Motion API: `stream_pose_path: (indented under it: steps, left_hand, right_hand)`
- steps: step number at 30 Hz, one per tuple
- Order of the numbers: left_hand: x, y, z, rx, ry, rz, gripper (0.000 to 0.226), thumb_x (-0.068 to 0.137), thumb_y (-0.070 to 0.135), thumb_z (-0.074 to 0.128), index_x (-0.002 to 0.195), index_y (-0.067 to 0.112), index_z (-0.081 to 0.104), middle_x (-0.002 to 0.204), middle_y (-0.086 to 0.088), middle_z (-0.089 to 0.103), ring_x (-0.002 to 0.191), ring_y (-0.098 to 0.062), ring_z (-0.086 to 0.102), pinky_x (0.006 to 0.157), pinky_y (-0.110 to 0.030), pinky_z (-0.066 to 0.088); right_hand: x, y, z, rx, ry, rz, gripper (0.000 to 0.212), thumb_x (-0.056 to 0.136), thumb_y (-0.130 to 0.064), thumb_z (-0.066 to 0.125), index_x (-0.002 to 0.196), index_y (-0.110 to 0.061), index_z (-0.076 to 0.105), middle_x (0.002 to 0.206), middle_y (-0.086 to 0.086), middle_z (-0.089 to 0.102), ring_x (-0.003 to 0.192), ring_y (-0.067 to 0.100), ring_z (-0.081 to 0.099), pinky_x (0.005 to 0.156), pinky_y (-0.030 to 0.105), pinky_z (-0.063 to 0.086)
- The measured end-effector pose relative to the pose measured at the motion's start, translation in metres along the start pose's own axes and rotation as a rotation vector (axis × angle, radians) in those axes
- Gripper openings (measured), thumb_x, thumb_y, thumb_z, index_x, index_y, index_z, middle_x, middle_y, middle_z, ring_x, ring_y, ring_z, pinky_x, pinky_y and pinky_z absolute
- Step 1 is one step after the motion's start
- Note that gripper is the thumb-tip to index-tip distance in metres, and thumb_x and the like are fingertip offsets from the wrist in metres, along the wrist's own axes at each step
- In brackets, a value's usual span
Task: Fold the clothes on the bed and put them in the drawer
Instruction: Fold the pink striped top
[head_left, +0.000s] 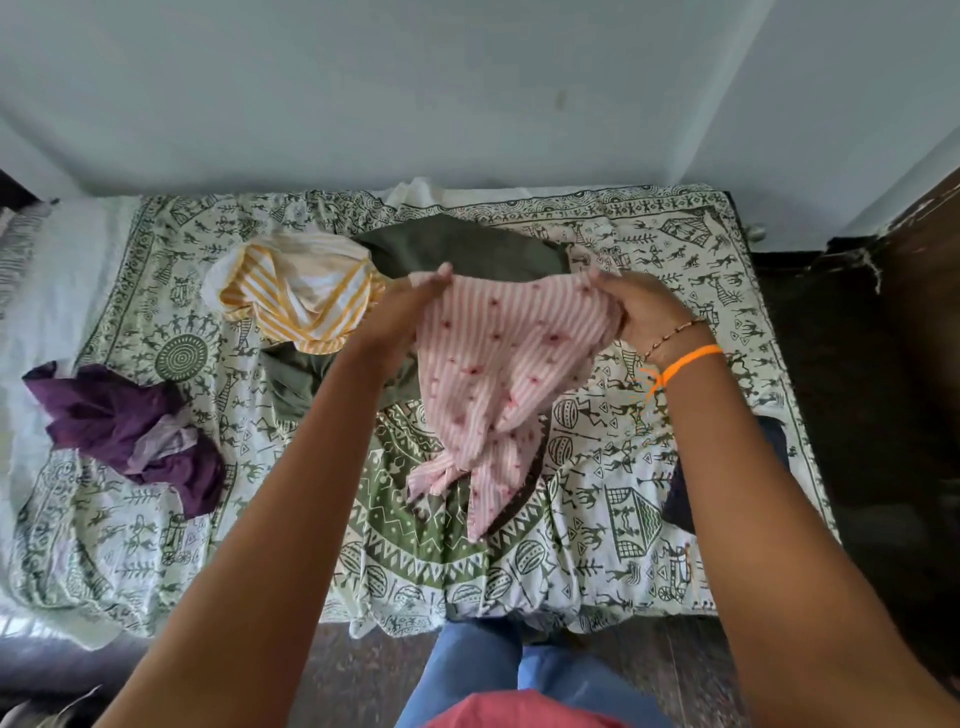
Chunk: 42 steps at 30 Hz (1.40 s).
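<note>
Two hands up, each pinching a top corner of the pink striped garment (498, 364): left hand (410, 306) on one side, right hand (639, 306) on the other, holding it above the bed (597, 545). I'd pull the top edge taut and shake the twist out of the bottom before laying it flat, or the fold will come out lumpy. It's thin, pale pink stripes with little red marks, and the lower end hangs bunched.
</note>
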<state>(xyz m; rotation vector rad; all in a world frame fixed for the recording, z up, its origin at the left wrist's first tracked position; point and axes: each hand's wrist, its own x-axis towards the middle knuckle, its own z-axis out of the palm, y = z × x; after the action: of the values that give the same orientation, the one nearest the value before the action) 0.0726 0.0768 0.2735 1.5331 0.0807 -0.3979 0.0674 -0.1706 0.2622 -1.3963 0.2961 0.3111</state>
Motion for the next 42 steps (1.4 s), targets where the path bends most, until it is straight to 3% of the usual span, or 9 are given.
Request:
stream_pose_path:
  steps: [5,8,15,19,24,29,34,38,42]
  left_hand:
    - [-0.008,0.016,-0.005,-0.322,-0.156,0.161,0.022,0.076,0.002,0.063,0.095,0.01,0.069,0.086,0.002,0.073,0.082,-0.011,0.067,0.08,-0.027,0.053]
    - [-0.01,0.015,0.009,-0.167,-0.04,0.045,0.022,0.095,0.01,0.047,0.114,0.003,0.058,0.086,0.002,0.072,0.08,-0.009,0.067,0.074,-0.024,0.054]
    - [-0.012,0.053,0.01,-0.223,-0.077,0.187,0.04,0.1,0.021,0.034,0.092,0.008,0.071,0.079,0.001,0.074,0.077,-0.009,0.07,0.066,-0.02,0.053]
    - [-0.013,0.069,0.017,-0.258,-0.102,0.219,0.03,0.099,0.02,0.031,0.119,0.0,0.042,0.09,-0.009,0.058,0.078,-0.01,0.062,0.072,-0.025,0.049]
    - [-0.014,0.068,0.024,-0.274,-0.061,0.204,0.029,0.097,0.021,0.036,0.113,0.0,0.048,0.085,-0.004,0.068,0.078,-0.01,0.066,0.068,-0.022,0.053]
    - [-0.016,0.058,0.025,-0.254,-0.072,0.151,0.031,0.098,0.023,0.036,0.1,0.003,0.06,0.08,0.001,0.074,0.079,-0.009,0.07,0.068,-0.021,0.055]
    - [-0.017,0.044,0.023,-0.217,-0.138,0.132,0.037,0.095,0.025,0.039,0.109,0.0,0.06,0.086,-0.003,0.074,0.083,-0.012,0.069,0.073,-0.023,0.054]
    - [-0.015,0.038,0.017,-0.154,-0.052,0.122,0.036,0.097,0.023,0.04,0.11,-0.004,0.061,0.09,-0.008,0.068,0.084,-0.016,0.065,0.075,-0.025,0.05]
    - [-0.015,0.033,0.011,-0.067,0.038,0.174,0.021,0.096,0.015,0.045,0.085,0.01,0.063,0.069,0.006,0.068,0.067,-0.006,0.064,0.062,-0.018,0.048]
  right_hand:
    - [-0.011,-0.018,-0.005,0.149,-0.173,-0.247,0.014,0.087,-0.01,0.053,0.086,-0.004,0.066,0.08,0.015,0.068,0.077,0.026,0.064,0.075,0.031,0.05]
    - [-0.016,-0.014,0.007,0.015,-0.084,-0.208,0.039,0.097,-0.015,0.038,0.093,0.016,0.061,0.085,0.028,0.066,0.078,0.031,0.06,0.076,0.03,0.045]
    - [-0.016,-0.031,-0.001,-0.02,0.036,-0.284,0.043,0.084,0.02,0.04,0.094,-0.021,0.043,0.085,0.002,0.065,0.078,0.017,0.063,0.068,0.034,0.053]
    - [-0.019,-0.03,0.003,-0.077,0.138,-0.406,0.048,0.079,0.02,0.048,0.093,-0.024,0.032,0.099,0.009,0.061,0.091,0.022,0.061,0.072,0.038,0.051]
    - [-0.023,-0.004,0.011,-0.174,0.19,-0.525,0.044,0.07,0.015,0.059,0.095,-0.014,0.038,0.102,0.012,0.043,0.094,0.014,0.046,0.076,0.026,0.05]
    - [-0.013,0.009,0.017,-0.307,0.338,-0.452,0.017,0.079,0.013,0.055,0.09,0.002,0.061,0.085,0.01,0.058,0.078,0.016,0.052,0.069,0.025,0.047]
    - [-0.022,0.003,0.019,-0.185,0.126,-0.204,0.03,0.095,-0.004,0.04,0.071,-0.001,0.058,0.054,0.01,0.053,0.045,0.016,0.049,0.048,0.024,0.035]
    - [-0.035,-0.009,0.013,0.505,-0.189,0.04,0.05,0.096,-0.034,0.032,0.083,-0.016,0.076,0.088,0.0,0.074,0.086,0.014,0.069,0.075,0.026,0.051]
    - [-0.036,-0.02,0.007,0.292,-0.129,-0.002,0.041,0.087,-0.043,0.046,0.095,-0.005,0.062,0.082,0.005,0.066,0.08,0.019,0.062,0.072,0.027,0.044]
